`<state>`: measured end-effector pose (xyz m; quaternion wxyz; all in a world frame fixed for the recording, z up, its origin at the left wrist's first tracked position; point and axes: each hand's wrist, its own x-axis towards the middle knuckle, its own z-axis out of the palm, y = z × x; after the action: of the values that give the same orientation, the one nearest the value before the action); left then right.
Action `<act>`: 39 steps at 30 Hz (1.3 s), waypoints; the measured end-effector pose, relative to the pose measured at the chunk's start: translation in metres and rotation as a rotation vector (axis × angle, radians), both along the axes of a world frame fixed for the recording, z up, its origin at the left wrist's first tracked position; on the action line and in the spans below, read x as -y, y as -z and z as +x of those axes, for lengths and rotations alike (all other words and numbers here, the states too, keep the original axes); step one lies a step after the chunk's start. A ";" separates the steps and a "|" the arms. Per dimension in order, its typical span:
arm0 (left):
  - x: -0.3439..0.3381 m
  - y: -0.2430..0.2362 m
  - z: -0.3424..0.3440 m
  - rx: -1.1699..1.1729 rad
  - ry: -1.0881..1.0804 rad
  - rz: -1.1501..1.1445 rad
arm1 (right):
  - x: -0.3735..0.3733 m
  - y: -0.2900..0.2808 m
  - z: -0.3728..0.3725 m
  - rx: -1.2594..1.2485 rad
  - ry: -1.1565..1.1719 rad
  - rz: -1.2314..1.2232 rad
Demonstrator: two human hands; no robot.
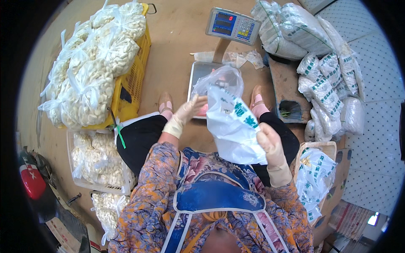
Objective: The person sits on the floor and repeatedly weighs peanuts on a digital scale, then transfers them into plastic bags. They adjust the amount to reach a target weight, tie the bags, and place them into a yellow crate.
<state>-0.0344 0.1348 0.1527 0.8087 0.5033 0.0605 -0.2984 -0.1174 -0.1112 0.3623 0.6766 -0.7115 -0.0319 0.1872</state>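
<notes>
My right hand (pixel 271 145), in a pale rubber glove, is closed on the side edge of a white plastic bag (pixel 232 135) with green print. The bag hangs in front of my lap and looks limp. My left hand (pixel 185 114), gloved the same way, is at the bag's upper left edge. Its fingers are stretched out, and I see nothing held in them. Just beyond the hands, a thin clear plastic bag (pixel 230 76) lies on the pan of a digital scale (pixel 198 71); something pinkish shows by it.
At left, a yellow crate (pixel 137 67) is piled with tied bags of pale pieces (pixel 90 90); a white basket (pixel 122 187) holds more. Packed plastic bundles (pixel 295 31) are stacked at far right. A tan basket (pixel 331 146) with a printed bag (pixel 314 177) stands right of me.
</notes>
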 end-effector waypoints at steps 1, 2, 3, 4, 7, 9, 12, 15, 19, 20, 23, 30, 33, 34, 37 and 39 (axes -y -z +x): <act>0.009 -0.003 -0.003 0.017 0.008 0.016 | 0.003 -0.004 0.002 0.024 0.044 0.053; 0.017 -0.010 -0.005 0.031 0.020 0.032 | 0.007 -0.007 0.005 0.044 0.091 0.107; 0.022 -0.019 -0.008 0.042 0.029 0.054 | 0.006 -0.014 0.008 0.035 0.144 0.186; 0.025 -0.026 -0.011 0.053 0.037 0.078 | -0.003 -0.024 0.015 0.005 0.245 0.321; 0.032 -0.021 -0.024 -0.112 -0.035 -0.161 | -0.008 -0.027 0.044 0.605 0.169 -0.008; 0.034 -0.015 -0.033 -0.272 -0.116 -0.383 | -0.007 -0.024 0.074 0.820 0.116 -0.456; 0.031 -0.002 -0.052 -0.374 -0.195 -0.506 | 0.001 0.007 0.128 0.869 0.023 -0.607; 0.029 0.013 -0.061 -0.409 -0.236 -0.503 | 0.011 0.062 0.170 -0.195 0.368 0.368; 0.015 0.028 -0.063 -0.390 -0.304 -0.416 | 0.031 0.129 0.203 -0.407 0.358 0.093; 0.009 0.028 -0.061 -0.377 -0.321 -0.383 | 0.027 0.144 0.209 -0.444 0.346 0.042; 0.001 0.032 -0.055 -0.349 -0.342 -0.298 | 0.030 0.183 0.219 -0.599 0.405 0.040; -0.034 -0.036 -0.025 -0.191 -0.218 0.255 | 0.033 0.246 0.217 -0.749 0.441 0.275; -0.056 -0.049 0.006 -0.064 -0.190 0.368 | 0.028 0.254 0.224 -0.782 0.511 0.283; -0.055 -0.059 0.016 -0.033 -0.191 0.401 | 0.029 0.257 0.224 -0.796 0.527 0.300; -0.044 -0.103 0.042 0.029 -0.172 0.507 | 0.027 0.266 0.225 -0.830 0.526 0.373; -0.044 -0.107 0.055 0.081 -0.180 0.498 | 0.028 0.272 0.224 -0.841 0.572 0.437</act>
<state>0.0209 0.1787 0.2601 0.6849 0.6909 0.1442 -0.1811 0.1064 -0.1392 0.0900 0.7867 -0.3987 0.3976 0.2529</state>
